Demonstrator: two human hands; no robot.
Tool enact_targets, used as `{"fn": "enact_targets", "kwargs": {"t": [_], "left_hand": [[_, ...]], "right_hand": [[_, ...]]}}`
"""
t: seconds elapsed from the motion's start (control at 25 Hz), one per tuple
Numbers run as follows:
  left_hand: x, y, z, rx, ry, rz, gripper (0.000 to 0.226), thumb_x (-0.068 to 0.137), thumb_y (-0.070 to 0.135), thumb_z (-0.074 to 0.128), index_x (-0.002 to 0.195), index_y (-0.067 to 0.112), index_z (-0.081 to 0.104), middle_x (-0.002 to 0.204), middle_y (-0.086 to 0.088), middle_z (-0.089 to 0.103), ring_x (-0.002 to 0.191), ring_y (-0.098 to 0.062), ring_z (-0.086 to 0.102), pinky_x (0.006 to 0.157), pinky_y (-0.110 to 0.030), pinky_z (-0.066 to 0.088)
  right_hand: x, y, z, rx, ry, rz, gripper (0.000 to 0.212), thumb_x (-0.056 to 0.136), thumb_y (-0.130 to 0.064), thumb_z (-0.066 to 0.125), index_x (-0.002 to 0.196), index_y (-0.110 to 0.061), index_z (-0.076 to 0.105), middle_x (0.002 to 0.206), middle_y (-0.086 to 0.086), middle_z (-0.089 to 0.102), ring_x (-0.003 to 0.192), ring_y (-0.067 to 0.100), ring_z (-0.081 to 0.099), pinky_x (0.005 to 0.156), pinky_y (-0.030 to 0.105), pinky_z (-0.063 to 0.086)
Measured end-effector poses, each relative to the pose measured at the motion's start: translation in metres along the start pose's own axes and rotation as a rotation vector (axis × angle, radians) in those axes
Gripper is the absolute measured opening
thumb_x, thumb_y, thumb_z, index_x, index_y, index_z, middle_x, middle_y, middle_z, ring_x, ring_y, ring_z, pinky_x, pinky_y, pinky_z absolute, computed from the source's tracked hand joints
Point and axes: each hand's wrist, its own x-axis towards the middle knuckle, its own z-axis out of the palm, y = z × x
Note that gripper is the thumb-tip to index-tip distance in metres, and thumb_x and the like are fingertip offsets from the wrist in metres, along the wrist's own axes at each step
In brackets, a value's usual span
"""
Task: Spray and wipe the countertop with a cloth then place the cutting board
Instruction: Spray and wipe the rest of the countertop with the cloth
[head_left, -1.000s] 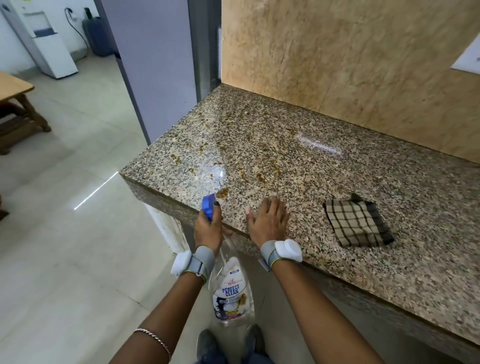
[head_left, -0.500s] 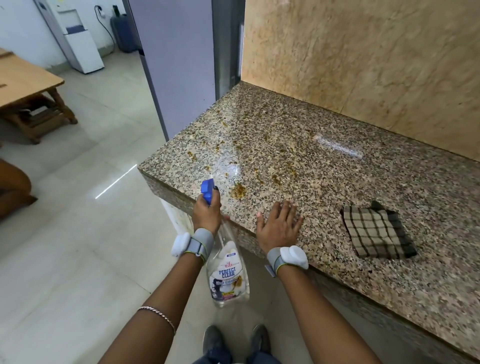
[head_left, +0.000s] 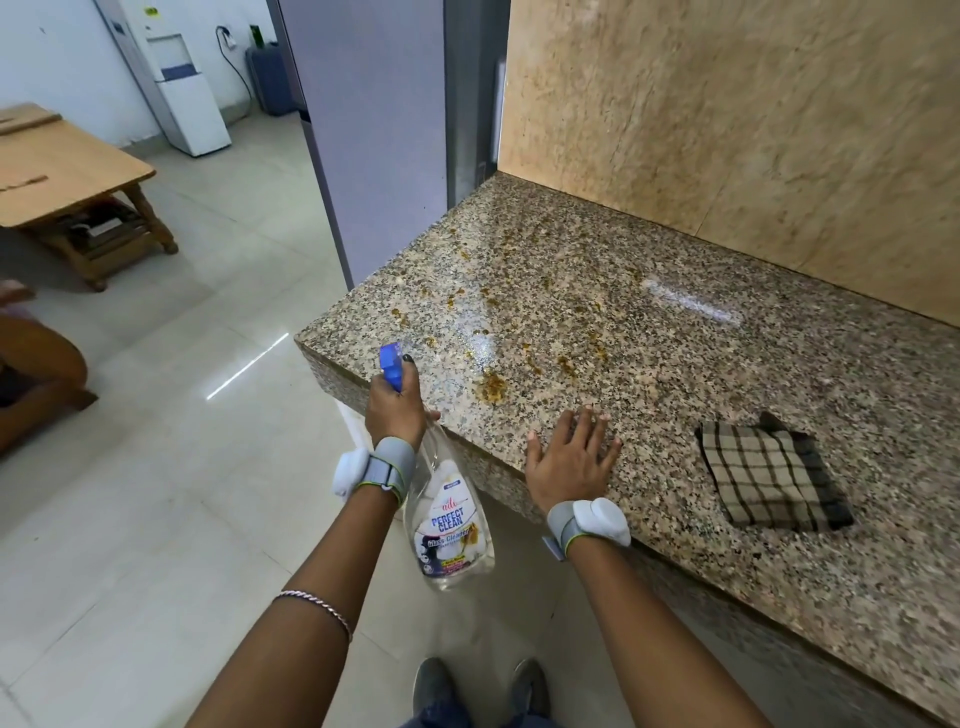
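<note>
Left hand (head_left: 392, 410) is clamped round the neck of the clear plastic spray bottle (head_left: 449, 525). The bottle's body hangs below the front edge, long axis roughly vertical. Its blue nozzle (head_left: 390, 366) points forward over the speckled granite tabletop (head_left: 727, 374).

The yellow-brown splatter (head_left: 493, 387) lies just ahead and to the right of the nozzle, with a wet sheen beside it.

Right hand (head_left: 569, 460) lies flat on the tabletop near the front edge, fingers spread, holding nothing.

The folded brown-and-cream checked cloth (head_left: 774, 475) lies on the tabletop to the right of the right hand, apart from it. The right hand is plainly the nearer one.

My read: we are at the spraying step, and the wipe will need a rightward reach by the right hand.

Unresolved: the trigger is hidden behind the left hand. The cutting board is nowhere in view. The tabletop's right end is cut off by the frame.
</note>
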Motion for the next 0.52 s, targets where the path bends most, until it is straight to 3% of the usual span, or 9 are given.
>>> {"fn": "enact_targets", "kwargs": {"t": [0.08, 0.16, 0.28, 0.4, 0.52], "left_hand": [[0.005, -0.001, -0.003, -0.017, 0.014, 0.004, 0.03, 0.083, 0.056, 0.046, 0.075, 0.027, 0.043, 0.07, 0.0, 0.052, 0.061, -0.032, 0.063, 0.071, -0.039, 0.057], [0.009, 0.003, -0.006, 0.009, 0.025, 0.008, 0.026, 0.092, 0.044, 0.047, 0.077, 0.023, 0.043, 0.07, -0.002, 0.05, 0.061, -0.026, 0.061, 0.064, -0.029, 0.056], [0.024, 0.002, -0.012, -0.005, 0.067, 0.018, 0.04, 0.088, 0.052, 0.046, 0.089, 0.012, 0.046, 0.074, -0.007, 0.053, 0.062, -0.031, 0.065, 0.076, -0.044, 0.055], [0.017, 0.011, -0.007, -0.073, -0.072, 0.062, 0.023, 0.096, 0.039, 0.044, 0.093, 0.016, 0.046, 0.073, -0.002, 0.05, 0.036, -0.012, 0.059, 0.068, -0.048, 0.053], [-0.001, 0.018, 0.009, 0.044, -0.2, 0.138, 0.025, 0.096, 0.039, 0.043, 0.077, 0.023, 0.043, 0.069, -0.008, 0.052, 0.039, -0.014, 0.062, 0.059, -0.043, 0.05]], "right_hand": [[0.0, 0.0, 0.001, -0.003, 0.005, -0.003, 0.074, 0.086, -0.052, 0.02, 0.144, -0.006, 0.032, 0.153, 0.017, 0.024, 0.142, 0.037, 0.016, 0.113, 0.057, 0.008], [0.0, 0.001, 0.001, -0.005, 0.009, -0.005, 0.074, 0.086, -0.052, 0.022, 0.143, -0.006, 0.033, 0.153, 0.018, 0.025, 0.142, 0.038, 0.017, 0.113, 0.057, 0.01], [0.001, 0.001, 0.003, 0.002, 0.015, 0.001, 0.073, 0.086, -0.051, 0.023, 0.142, -0.006, 0.035, 0.152, 0.018, 0.027, 0.141, 0.038, 0.019, 0.112, 0.057, 0.011], [0.0, -0.001, 0.002, 0.011, 0.03, 0.005, 0.073, 0.086, -0.051, 0.025, 0.141, -0.005, 0.038, 0.15, 0.019, 0.031, 0.14, 0.038, 0.022, 0.112, 0.057, 0.012], [0.0, 0.0, 0.0, 0.009, 0.003, 0.003, 0.074, 0.086, -0.051, 0.022, 0.142, -0.006, 0.034, 0.152, 0.018, 0.027, 0.141, 0.038, 0.02, 0.113, 0.057, 0.01]]}}
